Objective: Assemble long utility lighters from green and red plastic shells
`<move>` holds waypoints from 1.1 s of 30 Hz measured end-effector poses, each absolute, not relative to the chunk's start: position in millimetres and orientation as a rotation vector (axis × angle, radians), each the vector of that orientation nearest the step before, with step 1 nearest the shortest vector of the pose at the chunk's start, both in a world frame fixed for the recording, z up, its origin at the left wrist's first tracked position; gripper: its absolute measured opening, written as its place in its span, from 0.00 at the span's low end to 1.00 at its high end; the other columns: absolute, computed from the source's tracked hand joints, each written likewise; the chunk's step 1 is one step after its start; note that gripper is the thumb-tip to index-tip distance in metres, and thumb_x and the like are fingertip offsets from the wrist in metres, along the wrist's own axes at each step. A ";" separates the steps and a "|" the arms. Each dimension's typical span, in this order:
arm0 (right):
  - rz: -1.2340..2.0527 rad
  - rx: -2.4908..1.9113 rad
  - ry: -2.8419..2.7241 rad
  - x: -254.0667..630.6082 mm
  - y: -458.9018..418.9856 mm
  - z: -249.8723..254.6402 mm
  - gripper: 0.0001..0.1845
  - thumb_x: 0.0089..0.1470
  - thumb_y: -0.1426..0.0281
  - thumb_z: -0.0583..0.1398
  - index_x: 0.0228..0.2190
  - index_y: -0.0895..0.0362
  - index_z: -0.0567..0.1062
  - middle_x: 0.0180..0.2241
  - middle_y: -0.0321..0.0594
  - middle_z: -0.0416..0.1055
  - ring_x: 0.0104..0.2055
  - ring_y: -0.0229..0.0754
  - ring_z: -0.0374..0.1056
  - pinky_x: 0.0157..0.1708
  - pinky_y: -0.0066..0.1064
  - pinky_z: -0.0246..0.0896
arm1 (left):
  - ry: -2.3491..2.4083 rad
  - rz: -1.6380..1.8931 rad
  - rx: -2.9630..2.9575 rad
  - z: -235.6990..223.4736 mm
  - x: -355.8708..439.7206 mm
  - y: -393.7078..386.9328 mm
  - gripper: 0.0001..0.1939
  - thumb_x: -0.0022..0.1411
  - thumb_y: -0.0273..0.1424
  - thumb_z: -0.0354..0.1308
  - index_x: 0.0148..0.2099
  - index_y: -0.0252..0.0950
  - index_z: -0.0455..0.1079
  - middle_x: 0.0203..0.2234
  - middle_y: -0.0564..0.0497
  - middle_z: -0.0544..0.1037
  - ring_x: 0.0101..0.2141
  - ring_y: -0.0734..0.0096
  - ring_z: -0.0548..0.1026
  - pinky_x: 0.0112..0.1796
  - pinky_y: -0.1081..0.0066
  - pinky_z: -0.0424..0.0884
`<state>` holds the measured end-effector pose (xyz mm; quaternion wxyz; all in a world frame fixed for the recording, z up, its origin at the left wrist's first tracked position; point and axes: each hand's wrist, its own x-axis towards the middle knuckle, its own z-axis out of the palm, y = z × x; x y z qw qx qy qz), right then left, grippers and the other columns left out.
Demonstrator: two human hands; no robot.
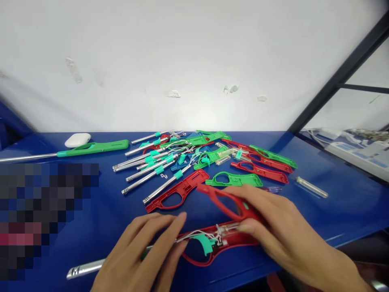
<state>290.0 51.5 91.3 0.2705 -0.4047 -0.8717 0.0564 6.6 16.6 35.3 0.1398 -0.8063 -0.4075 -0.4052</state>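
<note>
In the head view a gas lighter with its red handle opened up lies near the table's front edge. My left hand (142,247) is closed round its front end, where the metal tube (86,268) meets the lower red handle half (243,240). That half holds a teal trigger (204,244), white wires and a clear gas tank (229,228). My right hand (282,227) grips the upper red handle half (209,192), tilted above the lower one. My right thumb is at the tank's rear end. My left fingertips partly hide the wires.
Behind my hands lie several metal tubes (164,189) with wires, plus red handle halves (194,178) and green handle halves (240,179). A whole green lighter (97,148) and a white case (78,140) are at left. One clear tank (312,187) lies at right, near a dark frame (340,75).
</note>
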 end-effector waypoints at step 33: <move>0.691 -1.186 -2.510 278.9 41.5 81.2 0.33 0.59 0.83 0.58 0.56 0.37 0.77 0.42 0.27 0.79 0.41 0.38 0.78 0.42 0.30 0.64 | -1.257 -1.110 -2.637 48.6 18.6 26.9 0.15 0.71 0.22 0.48 0.48 0.44 0.72 0.36 0.55 0.79 0.35 0.75 0.82 0.37 0.79 0.80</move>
